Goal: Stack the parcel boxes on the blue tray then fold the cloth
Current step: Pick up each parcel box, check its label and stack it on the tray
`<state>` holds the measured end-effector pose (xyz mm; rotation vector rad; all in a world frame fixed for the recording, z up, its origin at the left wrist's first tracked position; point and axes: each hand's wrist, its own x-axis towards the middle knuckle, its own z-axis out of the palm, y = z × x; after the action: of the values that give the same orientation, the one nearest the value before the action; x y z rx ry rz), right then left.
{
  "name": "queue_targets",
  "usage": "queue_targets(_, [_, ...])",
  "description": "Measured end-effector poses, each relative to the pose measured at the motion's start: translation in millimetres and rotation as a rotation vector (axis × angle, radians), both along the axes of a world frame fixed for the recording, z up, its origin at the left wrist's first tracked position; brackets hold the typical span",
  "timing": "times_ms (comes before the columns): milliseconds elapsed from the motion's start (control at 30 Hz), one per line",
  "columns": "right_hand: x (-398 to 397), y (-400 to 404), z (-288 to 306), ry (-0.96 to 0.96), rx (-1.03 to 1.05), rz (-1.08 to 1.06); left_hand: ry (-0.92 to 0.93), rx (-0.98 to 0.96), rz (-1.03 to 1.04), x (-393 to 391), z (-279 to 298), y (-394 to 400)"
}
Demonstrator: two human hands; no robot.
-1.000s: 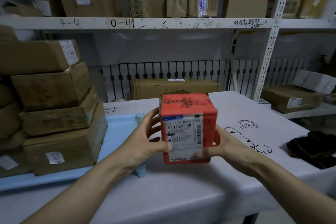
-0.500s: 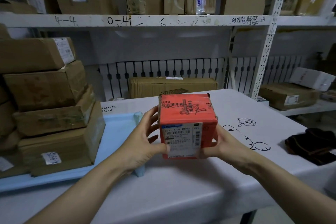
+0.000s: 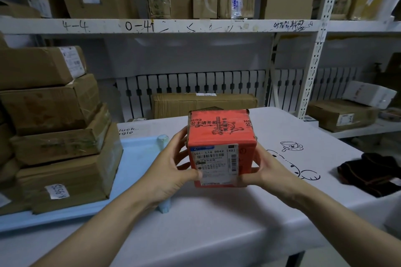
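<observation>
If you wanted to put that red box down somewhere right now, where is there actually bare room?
Free: the right part of the light blue plastic tray, between the stack of brown cardboard boxes and the red taped parcel box; also the white tablecloth in front of both hands, and between the right hand and the dark crumpled cloth. Crowded: the tray's left part.

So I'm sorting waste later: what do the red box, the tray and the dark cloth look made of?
Red box: apparently cardboard wrapped in glossy red printed tape, with a paper label. Tray: smooth pale blue, probably plastic, judging by its moulded corner post. Cloth: soft dark fabric, crumpled into folds.
</observation>
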<state>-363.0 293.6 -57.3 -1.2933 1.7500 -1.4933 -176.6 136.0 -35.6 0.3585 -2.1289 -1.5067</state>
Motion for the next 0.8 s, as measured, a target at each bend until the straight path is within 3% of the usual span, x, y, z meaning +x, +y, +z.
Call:
queue_targets(433, [-5, -3, -6, 0.117, -0.06, -0.127, 0.057, -0.079, 0.148, 1, 4, -1])
queue_targets(533, [-6, -4, -5, 0.23, -0.075, -0.236, 0.08, -0.222, 0.235, 5, 9, 1])
queue_targets(633, [-9, -5, -5, 0.478, -0.073, -0.382, 0.077, -0.417, 0.27, 8, 13, 2])
queue_targets(800, [-4, -3, 7, 0.627, -0.114, -0.409, 0.017, -0.692, 0.231, 4, 19, 5])
